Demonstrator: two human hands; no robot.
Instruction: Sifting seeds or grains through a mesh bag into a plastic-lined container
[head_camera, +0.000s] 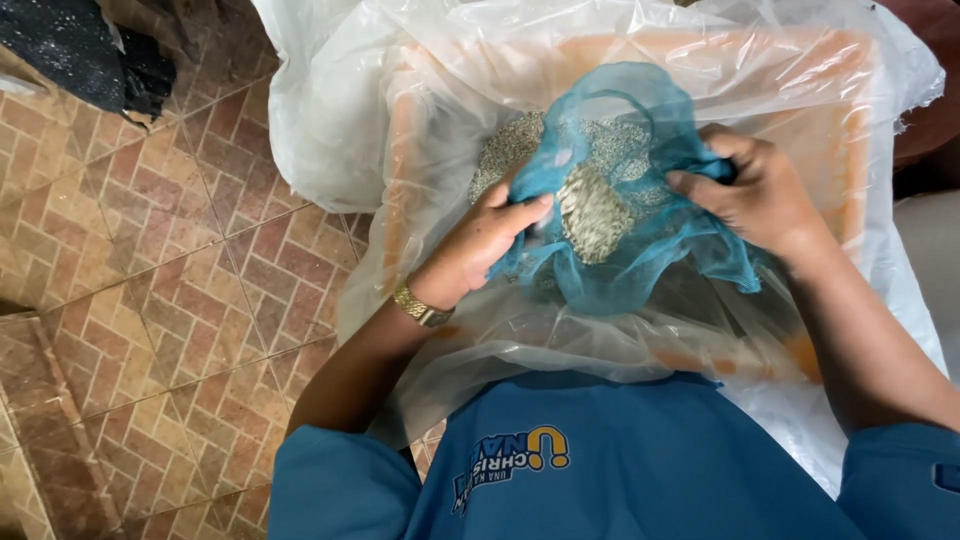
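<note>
Over the plastic-lined orange tray (850, 120), both hands pinch a teal mesh (640, 250): left hand (490, 235), right hand (755, 190), fingers closed; grain (592, 212) bulges inside.

A brown patterned tile floor (150, 290) – with a dark speckled cloth (85, 50) lying at its far corner.

A floor (150, 260) of reddish-brown tiles laid in a brick-like pattern fills the left side of the view. Resting on it at the upper left is a dark, speckled bundle of fabric (85, 55). To the right, a large clear plastic sheet (330, 130) spreads over the tiles, lining an orange tray (855, 150) set upon it.
</note>
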